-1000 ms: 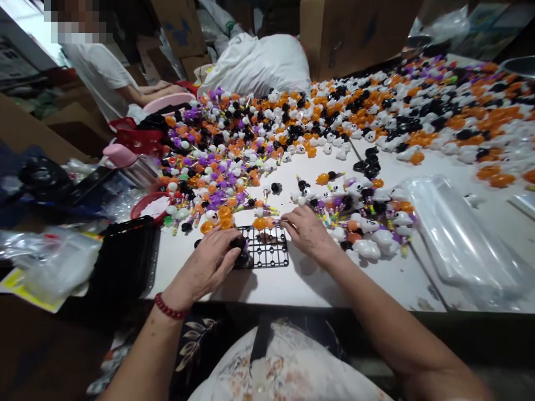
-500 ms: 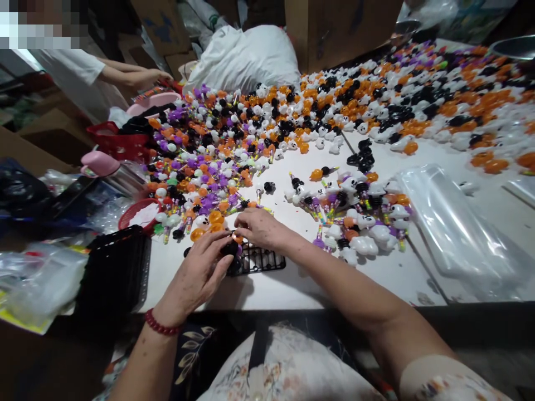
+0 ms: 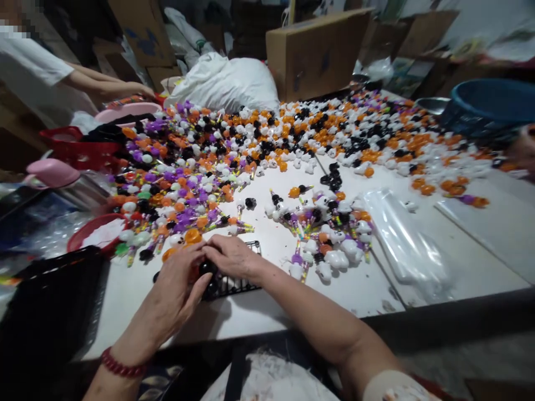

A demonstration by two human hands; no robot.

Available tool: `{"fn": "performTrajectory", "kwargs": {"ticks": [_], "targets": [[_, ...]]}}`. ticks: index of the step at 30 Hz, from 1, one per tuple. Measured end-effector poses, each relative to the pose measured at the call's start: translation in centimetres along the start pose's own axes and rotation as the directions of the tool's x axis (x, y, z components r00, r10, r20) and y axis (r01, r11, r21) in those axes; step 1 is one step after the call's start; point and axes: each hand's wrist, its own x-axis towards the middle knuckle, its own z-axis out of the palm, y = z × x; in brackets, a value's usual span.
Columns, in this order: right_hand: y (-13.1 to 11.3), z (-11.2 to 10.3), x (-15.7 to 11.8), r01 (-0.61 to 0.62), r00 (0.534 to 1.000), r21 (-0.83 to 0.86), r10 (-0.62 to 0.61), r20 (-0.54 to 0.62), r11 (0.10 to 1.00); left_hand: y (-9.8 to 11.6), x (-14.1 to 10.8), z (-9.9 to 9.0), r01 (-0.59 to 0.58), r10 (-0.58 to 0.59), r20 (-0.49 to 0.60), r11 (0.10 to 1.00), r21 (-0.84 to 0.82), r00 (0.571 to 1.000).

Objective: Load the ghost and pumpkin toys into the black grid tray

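Note:
A black plastic grid rack (image 3: pixel 240 285) lies on the white table near its front edge. My left hand (image 3: pixel 171 287) is curled at the rack's left end, its thumb and fingers around a shiny black round toy piece (image 3: pixel 207 268). From the other side my right hand (image 3: pixel 234 257) reaches over the rack, fingers bent and meeting the left fingertips. Whatever its fingertips pinch is hidden. An orange pumpkin-shaped piece (image 3: pixel 193 236) lies just beyond my left fingers. To the right spreads a small heap of white ghost pieces (image 3: pixel 336 259) and colourful tubes.
A large pile of orange, white, black and purple toy pieces (image 3: pixel 259 136) covers the table's back. Clear plastic bags (image 3: pixel 403 239) lie right. At left stand a black crate (image 3: pixel 50 301), red basket (image 3: pixel 94 231) and pink-lidded bottle (image 3: pixel 79 186). A co-worker's arm (image 3: pixel 104 88) shows behind.
The view has swung right, showing a blue tub and part of another person's hand at the right edge. My hands stay together at the rack, the right one nearer the left fingers.

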Motion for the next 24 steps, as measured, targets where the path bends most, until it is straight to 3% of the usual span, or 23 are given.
{"fn": "performTrajectory", "kwargs": {"ticks": [3,5,7,9,11,13,16,18,20,22,24], "targets": [[0.5,-0.7,-0.5,0.047,0.999,-0.035,-0.046,0.016,0.998,-0.6,0.1,0.4,-0.053,0.054,-0.022,0.998,0.043,0.998],[1.5,-2.3,-1.4,0.082,0.995,-0.124,-0.088,-0.046,0.989,-1.0,0.1,0.6,-0.087,0.09,-0.028,0.992,0.092,0.996],[3.2,-4.6,-2.6,-0.053,0.981,-0.288,-0.004,-0.194,0.956,-1.2,0.0,0.7,-0.107,0.113,-0.042,0.986,0.128,0.993],[5.4,-7.3,-3.7,-0.326,0.911,-0.474,0.138,-0.389,0.818,-1.3,-0.1,0.8,-0.119,0.128,-0.056,0.983,0.142,0.99],[7.5,-9.6,-4.5,-0.502,0.841,-0.599,0.191,-0.506,0.624,-1.3,0.0,0.8,-0.128,0.137,-0.056,0.981,0.145,0.989],[9.2,-11.0,-4.8,-0.574,0.812,-0.658,0.237,-0.533,0.488,-1.2,0.1,0.9,-0.141,0.15,-0.052,0.978,0.153,0.987],[10.0,-11.6,-4.8,-0.609,0.793,-0.679,0.339,-0.507,0.409,-0.8,0.4,0.7,-0.142,0.151,-0.045,0.976,0.166,0.987],[9.5,-11.3,-4.8,-0.612,0.79,-0.674,0.366,-0.492,0.413,-0.4,0.5,0.5,-0.125,0.132,-0.033,0.98,0.157,0.991],[8.5,-10.7,-4.7,-0.601,0.799,-0.635,0.358,-0.484,0.485,0.1,0.5,0.2,-0.098,0.1,-0.01,0.986,0.138,0.995],[7.7,-9.5,-4.5,-0.537,0.834,-0.531,0.318,-0.451,0.655,0.6,0.5,-0.1,-0.067,0.066,0.012,0.991,0.118,0.998],[7.3,-7.3,-4.0,-0.403,0.884,-0.276,0.292,-0.366,0.872,0.9,0.5,-0.2,-0.041,0.038,0.029,0.994,0.1,0.999]]}}
